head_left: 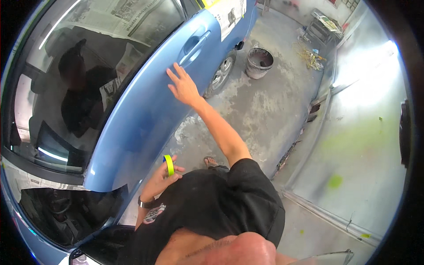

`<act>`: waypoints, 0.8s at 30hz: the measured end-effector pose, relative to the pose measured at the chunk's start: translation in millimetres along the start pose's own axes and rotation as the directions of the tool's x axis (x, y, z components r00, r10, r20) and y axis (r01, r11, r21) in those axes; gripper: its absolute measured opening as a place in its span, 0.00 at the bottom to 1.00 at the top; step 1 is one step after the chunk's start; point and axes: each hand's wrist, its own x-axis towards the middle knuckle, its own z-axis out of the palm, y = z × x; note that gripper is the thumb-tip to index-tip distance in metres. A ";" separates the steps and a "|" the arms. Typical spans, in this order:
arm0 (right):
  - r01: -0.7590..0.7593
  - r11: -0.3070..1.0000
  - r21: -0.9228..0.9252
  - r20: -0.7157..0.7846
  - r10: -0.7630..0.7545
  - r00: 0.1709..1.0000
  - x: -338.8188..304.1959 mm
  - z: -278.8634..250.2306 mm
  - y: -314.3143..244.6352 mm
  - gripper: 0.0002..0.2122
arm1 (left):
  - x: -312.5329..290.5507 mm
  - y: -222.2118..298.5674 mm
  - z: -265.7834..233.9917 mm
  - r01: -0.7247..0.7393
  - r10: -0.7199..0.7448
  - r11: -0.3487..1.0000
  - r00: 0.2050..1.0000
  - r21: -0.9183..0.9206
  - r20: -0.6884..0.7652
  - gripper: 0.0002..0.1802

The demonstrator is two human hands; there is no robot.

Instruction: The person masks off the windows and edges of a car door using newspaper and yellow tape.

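A bright yellow-green roll of tape (170, 165) hangs on the fingers of my left hand (161, 181), held close to my body, with a dark band around that wrist. My right arm reaches forward, and my right hand (184, 88) rests its spread fingertips at the blue car door (145, 106), just below the door handle (194, 47). Nothing shows in that hand. Dark window glass (84, 79) above the panel reflects a person's shape. Newspaper (229, 15) edged with yellow tape covers part of the car beyond the handle.
A grimy bucket (259, 63) stands on the stained concrete floor (238, 119) beyond the rear wheel (222, 73). Along the right runs a pale wall (349, 145) with green paint marks. A cluttered stand (324, 26) and tangled yellowish strips (311, 57) lie at the far right.
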 end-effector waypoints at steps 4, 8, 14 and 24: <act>-0.231 0.966 0.116 0.042 0.228 0.973 -113.4 31.9 26.4 0.31 | 6.1 1.0 3.7 0.015 -0.015 1.000 0.999 0.004 -0.046 0.40; 0.072 0.954 -0.291 0.571 0.113 0.813 -343.5 85.5 73.3 0.16 | 0.0 -12.3 17.9 0.025 -0.039 0.995 0.987 -0.094 -0.153 0.39; -0.419 0.724 -0.548 0.789 0.614 0.029 -519.3 3.6 89.7 0.22 | -11.1 -21.5 23.5 -0.012 -0.013 0.993 0.978 -0.120 -0.207 0.39; -0.297 0.868 -0.397 0.761 0.493 0.422 -416.8 -3.5 131.4 0.16 | -53.8 -53.7 70.0 -0.220 0.000 0.923 0.820 -0.316 -0.572 0.33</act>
